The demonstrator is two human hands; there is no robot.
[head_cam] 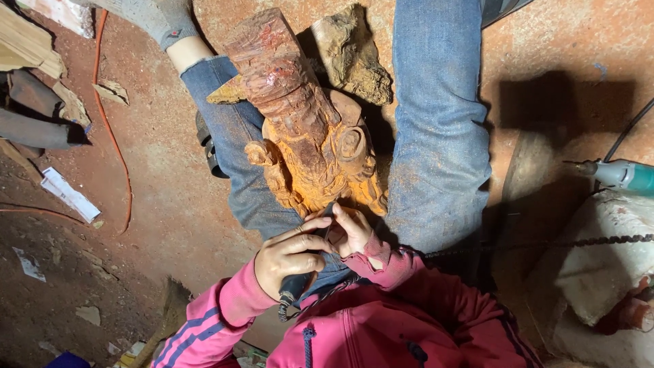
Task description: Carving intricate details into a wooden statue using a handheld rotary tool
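Note:
A carved wooden figure [310, 146], orange-brown with a reddish top, lies between my jeans-clad legs [436, 129] on the dusty floor. My left hand [286, 257] is wrapped around the dark handle of a corded carving tool [297, 283]. The tool's tip points at the near lower edge of the carving. My right hand [352, 230] rests against that same edge, its fingers beside the tip. Both sleeves are pink.
A rough chunk of wood [352, 54] lies behind the carving. At the right are a teal power tool [623, 175], a twisted cord [579, 241] and a pale lump [599, 266]. An orange cable [109, 123] and wood offcuts [27, 48] lie at the left.

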